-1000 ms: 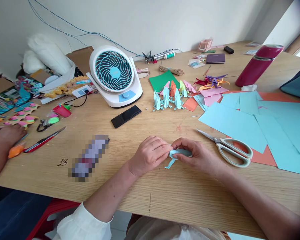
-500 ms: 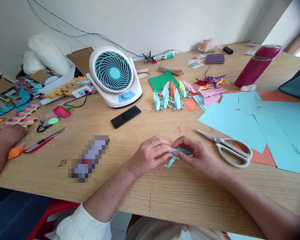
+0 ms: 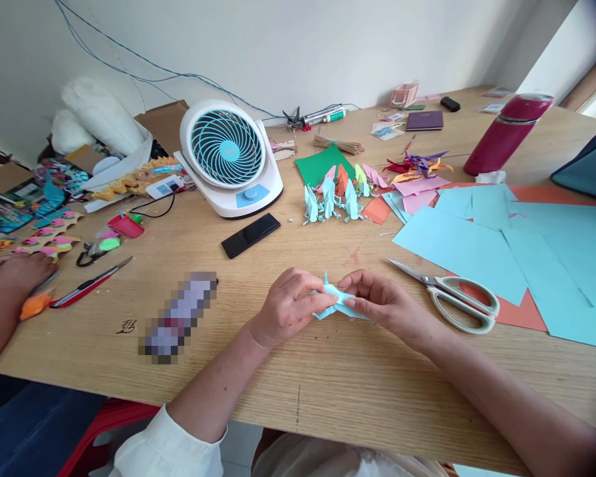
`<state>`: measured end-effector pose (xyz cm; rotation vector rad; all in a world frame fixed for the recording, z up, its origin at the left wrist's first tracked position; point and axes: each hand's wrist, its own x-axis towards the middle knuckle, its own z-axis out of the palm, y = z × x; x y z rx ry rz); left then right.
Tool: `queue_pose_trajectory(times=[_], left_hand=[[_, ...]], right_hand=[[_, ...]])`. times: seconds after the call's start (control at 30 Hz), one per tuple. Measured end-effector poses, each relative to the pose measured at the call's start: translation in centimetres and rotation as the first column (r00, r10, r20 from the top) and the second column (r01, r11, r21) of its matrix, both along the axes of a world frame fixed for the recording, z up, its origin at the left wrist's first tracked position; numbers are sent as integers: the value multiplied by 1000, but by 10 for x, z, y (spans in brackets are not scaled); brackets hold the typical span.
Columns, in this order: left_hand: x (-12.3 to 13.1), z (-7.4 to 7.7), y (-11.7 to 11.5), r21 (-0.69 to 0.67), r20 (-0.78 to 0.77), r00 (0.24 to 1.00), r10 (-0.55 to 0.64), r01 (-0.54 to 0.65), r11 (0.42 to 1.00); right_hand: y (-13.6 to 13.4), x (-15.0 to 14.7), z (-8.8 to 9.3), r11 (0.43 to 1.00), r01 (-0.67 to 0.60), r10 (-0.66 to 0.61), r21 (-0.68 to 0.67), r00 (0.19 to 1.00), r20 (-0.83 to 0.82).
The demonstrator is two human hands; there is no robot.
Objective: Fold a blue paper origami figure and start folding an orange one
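Observation:
Over the table in front of me, my left hand (image 3: 292,306) pinches one side of a light blue origami crane (image 3: 338,295) between thumb and fingers. On the other side, my right hand (image 3: 388,306) grips the same folded paper, its thumb on top. One thin point of the paper sticks up, and other points spread out below. My fingers hide part of the folds. Scissors (image 3: 464,303) with off-white handles lie to the right of my right hand. Farther back stands a group of finished-looking paper cranes (image 3: 329,193) in blue, pink, orange and yellow-green.
Blue paper sheets (image 3: 457,245) cover the right side. A magenta bottle (image 3: 506,136) stands behind them. A white fan (image 3: 228,156), a black phone-like slab (image 3: 251,235), a blurred-out object (image 3: 179,318) and a utility knife (image 3: 92,283) lie leftward. Another person's hand (image 3: 22,271) rests at far left.
The blue paper crane has turned and opened out between my fingers, so its broad face and upright point now show. Both hands stay in nearly the same place.

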<state>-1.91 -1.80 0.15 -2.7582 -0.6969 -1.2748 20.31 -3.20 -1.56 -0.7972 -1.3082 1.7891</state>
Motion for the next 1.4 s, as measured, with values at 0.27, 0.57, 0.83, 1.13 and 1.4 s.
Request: queue_pose_trajectory(times=[0.27,0.57,0.83,1.13,1.4], left_hand=[[12,3,-5,-672,239,965,113,80,736],[34,-7,-16,-820,333,895,297,119,560],[30,-7,-12,-725,267,924,275,5,688],[28,-10,-13,-519,191,952,238,-108,848],[20,-7,-9,-268,38,985,169,-153,951]], right_hand=[[-1,-6,-12,972,194,-187,131,980,-63],[-10,-14,-9,922,236,-289,306,947,141],[-12,-13,-3,872,187,-347,453,888,302],[-11,-10,-1,867,185,-365,463,868,336],[-11,-9,-2,892,155,-320,426,881,350]])
